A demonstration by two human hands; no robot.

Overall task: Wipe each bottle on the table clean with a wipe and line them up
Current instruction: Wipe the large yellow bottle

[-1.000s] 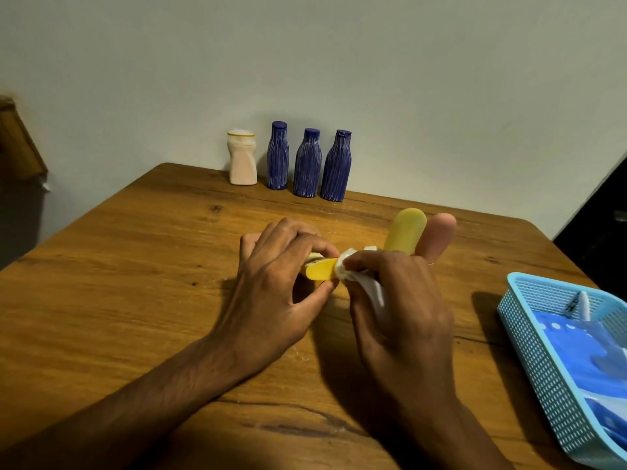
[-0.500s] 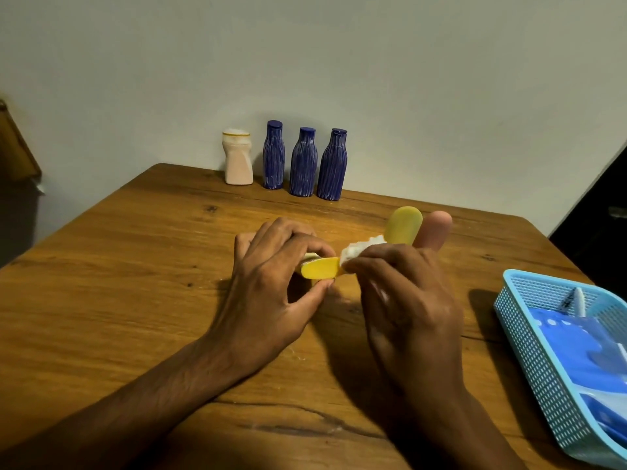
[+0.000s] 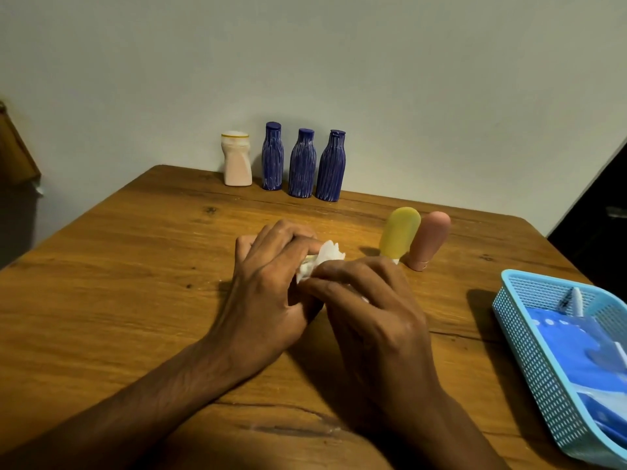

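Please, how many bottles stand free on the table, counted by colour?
Blue bottles: 3
White bottle: 1
Yellow bottle: 1
Pink bottle: 1
Total: 6

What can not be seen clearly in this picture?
- Head view: the item being wiped is almost fully hidden by the left hand, right hand and wipe.
- Basket: cut off by the right and bottom edges; its blue contents are unclear.
- Yellow bottle: base hidden behind the right hand.
- Object at the left edge: cut off, dark.
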